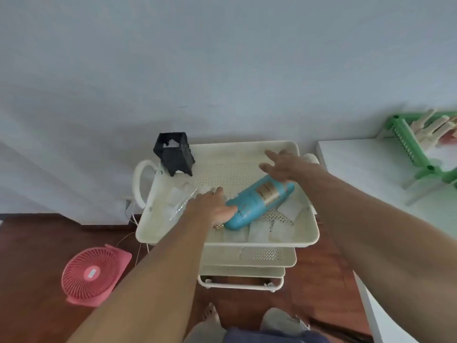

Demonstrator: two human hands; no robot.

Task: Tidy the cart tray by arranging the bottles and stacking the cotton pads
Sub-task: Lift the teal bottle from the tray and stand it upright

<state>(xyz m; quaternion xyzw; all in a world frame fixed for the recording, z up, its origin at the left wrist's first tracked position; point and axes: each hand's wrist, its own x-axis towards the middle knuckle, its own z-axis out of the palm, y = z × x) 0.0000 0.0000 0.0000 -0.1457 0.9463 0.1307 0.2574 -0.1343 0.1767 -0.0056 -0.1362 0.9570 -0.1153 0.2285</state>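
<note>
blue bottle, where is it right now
In the head view the blue bottle lies on its side, slanted across the middle of the cream cart tray, between the left hand and right hand, over scattered cotton pads.

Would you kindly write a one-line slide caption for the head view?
Both hands, left and right, reach for a blue bottle lying among cotton pads in the cart tray.

In front of you, the bottle (259,201) lies on its side across the middle of the tray (306,233). Pads (258,231) line the tray's near edge and right side. The holder (174,157) stands at its far left corner, the bag (178,201) along its left edge.
</note>
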